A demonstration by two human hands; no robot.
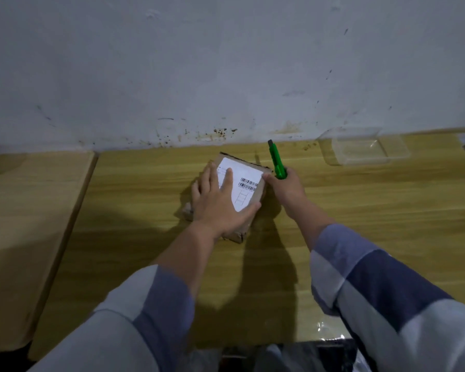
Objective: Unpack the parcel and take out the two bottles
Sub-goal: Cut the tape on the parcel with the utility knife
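Observation:
A small brown cardboard parcel (249,196) with a white barcode label lies on the wooden table (360,210), closed. My left hand (220,205) lies flat on top of it, fingers spread, pressing it down. My right hand (286,185) is at the parcel's right edge, fist closed around a green utility knife (276,161) whose far end points up and away toward the wall. Its thumb touches the box's right corner. No bottles are visible.
A clear plastic container (360,146) sits at the back right against the stained white wall (226,76). A second, paler table (24,224) adjoins on the left. Crinkled plastic (328,342) shows at the table's near edge.

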